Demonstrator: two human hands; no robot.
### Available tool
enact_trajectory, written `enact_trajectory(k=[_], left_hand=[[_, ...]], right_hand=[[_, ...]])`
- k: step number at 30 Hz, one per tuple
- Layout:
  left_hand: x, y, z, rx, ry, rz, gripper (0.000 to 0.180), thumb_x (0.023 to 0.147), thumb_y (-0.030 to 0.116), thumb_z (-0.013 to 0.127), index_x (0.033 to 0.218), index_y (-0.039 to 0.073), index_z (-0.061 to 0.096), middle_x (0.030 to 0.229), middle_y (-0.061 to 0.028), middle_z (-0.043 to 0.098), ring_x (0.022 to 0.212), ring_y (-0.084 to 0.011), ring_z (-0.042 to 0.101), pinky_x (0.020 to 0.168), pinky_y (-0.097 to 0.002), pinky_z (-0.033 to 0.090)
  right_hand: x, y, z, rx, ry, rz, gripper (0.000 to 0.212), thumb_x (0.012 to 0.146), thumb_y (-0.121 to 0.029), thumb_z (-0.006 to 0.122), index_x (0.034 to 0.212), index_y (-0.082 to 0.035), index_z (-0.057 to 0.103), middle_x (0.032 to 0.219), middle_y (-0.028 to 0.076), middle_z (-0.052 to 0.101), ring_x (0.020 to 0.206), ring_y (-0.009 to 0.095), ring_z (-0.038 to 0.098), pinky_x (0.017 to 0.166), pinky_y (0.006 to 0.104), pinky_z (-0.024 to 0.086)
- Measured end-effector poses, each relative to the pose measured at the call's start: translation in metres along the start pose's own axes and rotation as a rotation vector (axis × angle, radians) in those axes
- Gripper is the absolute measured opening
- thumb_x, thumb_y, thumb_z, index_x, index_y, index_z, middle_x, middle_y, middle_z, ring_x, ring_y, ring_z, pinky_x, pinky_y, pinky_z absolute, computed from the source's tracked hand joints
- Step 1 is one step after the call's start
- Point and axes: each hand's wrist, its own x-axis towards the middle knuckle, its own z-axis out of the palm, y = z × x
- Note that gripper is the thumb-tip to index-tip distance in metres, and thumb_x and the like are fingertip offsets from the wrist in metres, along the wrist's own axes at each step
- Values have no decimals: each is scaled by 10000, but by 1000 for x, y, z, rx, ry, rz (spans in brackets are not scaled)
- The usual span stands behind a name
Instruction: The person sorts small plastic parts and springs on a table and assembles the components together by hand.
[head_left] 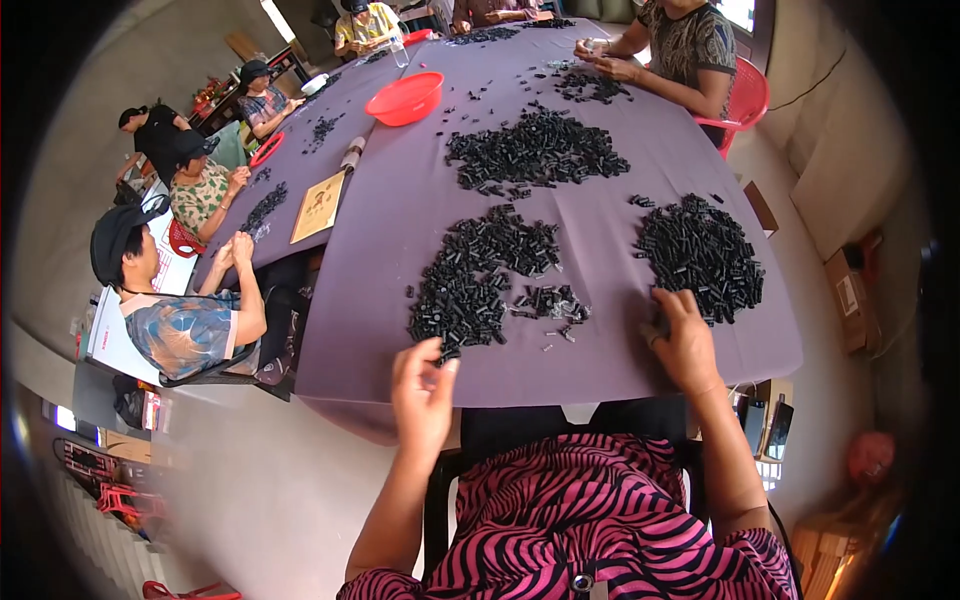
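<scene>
Head view — red basin (408, 112) stands beyond heaped black pieces (462, 292).

A long table (735, 355) is draped in dull purple cloth (370, 310). Near its front edge, a large heap of small black cylindrical pieces (465, 290) lies at left and a rounded heap (698, 255) at right; between them sits a little cluster of black and clear bits (548, 300). Beyond spreads a wider black heap (535, 150). Farther back stand a round red plastic basin (406, 98) and a clear bottle (399, 52). A tan booklet (318, 208) lies at left, near smaller black scatterings (265, 205).
</scene>
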Motion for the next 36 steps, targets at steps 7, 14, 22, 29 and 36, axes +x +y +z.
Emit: enact_trajectory(k=[7,14,22,29,36], left_hand=[[9,-26,-11,295,-103,-27,469,805,144,816,1208,55,592,1065,-130,609,731,-244,626,664,-368,548],[39,-21,28,266,-205,24,472,775,114,824,1163,47,564,1067,-157,592,942,-353,636,802,-447,538],[50,-7,50,154,-221,44,508,793,43,797,1242,39,559,1070,-154,592,710,-267,621,700,-392,546],[14,2,19,236,-235,-1,463,818,128,807,1215,38,586,1029,-125,614,674,-216,605,636,-364,532],[30,-12,47,191,-271,119,349,800,66,794,1091,38,605,892,-123,643,728,-307,646,664,-403,538]], right_hand=[[-9,2,6,-16,89,39,563,764,-50,745,1306,-87,599,1263,128,555,987,372,648,810,450,547],[-12,1,11,-42,76,-5,487,775,-62,740,1250,-72,631,1259,99,572,976,349,653,803,440,545],[-12,1,9,-20,78,-8,446,776,-66,738,1212,-62,645,1239,103,592,984,348,653,811,427,544],[-11,8,14,-23,118,-60,447,748,-46,721,1189,-54,651,1222,106,607,996,357,654,824,431,546],[-12,9,15,-48,132,-98,382,801,-62,726,1178,-46,664,1189,121,623,991,350,663,831,407,546]])
